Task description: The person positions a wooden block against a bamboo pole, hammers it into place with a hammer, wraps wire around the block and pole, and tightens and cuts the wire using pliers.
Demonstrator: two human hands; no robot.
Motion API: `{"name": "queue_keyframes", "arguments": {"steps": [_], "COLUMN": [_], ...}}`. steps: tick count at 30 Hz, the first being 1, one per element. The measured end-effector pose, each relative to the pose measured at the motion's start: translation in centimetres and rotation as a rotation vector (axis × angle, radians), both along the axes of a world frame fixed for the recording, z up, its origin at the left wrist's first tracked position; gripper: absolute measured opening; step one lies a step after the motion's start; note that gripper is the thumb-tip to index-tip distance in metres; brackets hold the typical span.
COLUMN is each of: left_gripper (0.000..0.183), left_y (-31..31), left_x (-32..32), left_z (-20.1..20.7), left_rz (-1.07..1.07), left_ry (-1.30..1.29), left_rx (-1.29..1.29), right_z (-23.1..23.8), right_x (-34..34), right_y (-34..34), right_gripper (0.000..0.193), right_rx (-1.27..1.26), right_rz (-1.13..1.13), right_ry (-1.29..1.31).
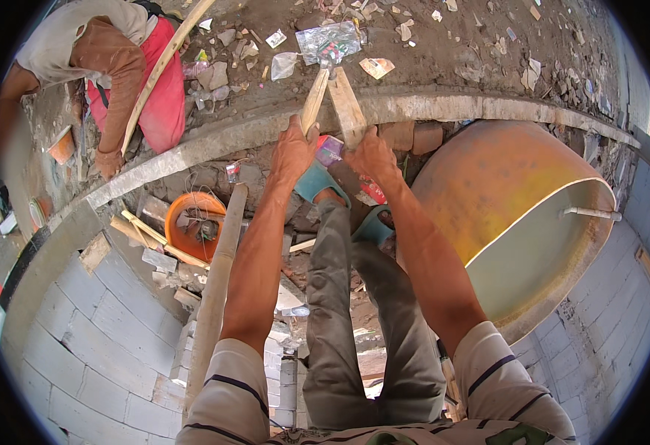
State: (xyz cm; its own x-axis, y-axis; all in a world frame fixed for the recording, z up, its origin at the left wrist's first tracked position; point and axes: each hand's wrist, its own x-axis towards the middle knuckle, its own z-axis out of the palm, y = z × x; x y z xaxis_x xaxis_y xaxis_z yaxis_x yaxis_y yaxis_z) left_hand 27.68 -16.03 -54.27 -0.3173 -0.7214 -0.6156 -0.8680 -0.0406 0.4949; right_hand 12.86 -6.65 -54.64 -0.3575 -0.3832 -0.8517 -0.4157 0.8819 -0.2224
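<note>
My left hand (293,154) is closed around a narrow strip of wood (314,98). In my right hand (375,157) is a wider, flat piece of wood (347,110), gripped at its near end. The far ends of the two pieces come close together, forming a narrow upside-down V over the concrete ledge (429,108); whether they touch, I cannot tell. Beyond their tips a crumpled clear plastic sheet (328,42) lies on the dirt. Both arms reach forward, above my feet in teal footwear (317,182).
On the right stands a large orange-brown drum (503,178) with murky water. An orange bucket (179,236) and a long pole (217,297) are at left. A crouching co-worker (113,59) holds a long curved wooden strip (163,63). Grey block walls (102,319) flank me; rubble covers the ground.
</note>
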Motion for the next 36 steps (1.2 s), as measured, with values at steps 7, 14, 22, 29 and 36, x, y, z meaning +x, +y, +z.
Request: {"name": "queue_keyframes", "arguments": {"steps": [7, 14, 22, 29, 36], "left_gripper": [0.040, 0.039, 0.037, 0.037, 0.037], "left_y": [1.8, 1.5, 1.2, 1.6, 1.3], "left_x": [0.2, -1.5, -4.1, 0.0, -0.6], "left_z": [0.0, 0.2, 2.6, -2.0, -1.3], "left_rz": [0.073, 0.143, 0.067, -0.037, 0.128], "left_ry": [0.103, 0.156, 0.109, 0.032, 0.177], "left_rx": [-0.029, -0.024, -0.122, -0.111, -0.107], "right_z": [0.3, -0.8, -0.8, -0.4, -1.0], "right_x": [-0.2, -0.9, -1.9, -0.8, -0.8], "right_y": [-0.1, 1.1, 0.8, -1.8, -1.5], "right_gripper": [0.078, 0.074, 0.071, 0.071, 0.077], "right_rx": [-0.003, -0.017, 0.029, 0.048, 0.015], "right_rz": [0.032, 0.034, 0.041, 0.034, 0.040], "right_ry": [0.038, 0.071, 0.070, 0.018, 0.028]}}
